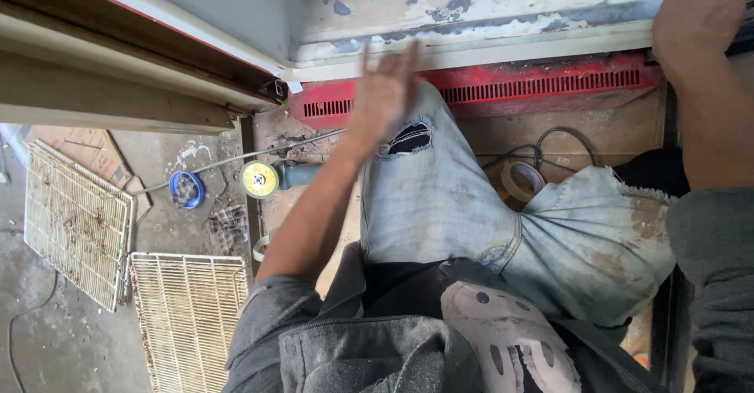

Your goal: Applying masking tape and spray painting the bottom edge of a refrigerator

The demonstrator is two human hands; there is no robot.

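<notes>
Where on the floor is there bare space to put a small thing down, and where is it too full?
Bare concrete lies at lower left, below and left of the two wire racks. It is crowded by the angle grinder, blue lid and cable. Behind the knee, the tape roll and black cord fill the board. The left hand is open in the air; the right hand grips the cabinet edge.

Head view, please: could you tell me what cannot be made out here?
- Left hand: motion-blurred, finger pose unclear.
- Right hand: what it grips lies at the frame edge.
- Angle grinder: body hidden behind the left forearm.
- Tape roll: partly hidden by the knee.
</notes>
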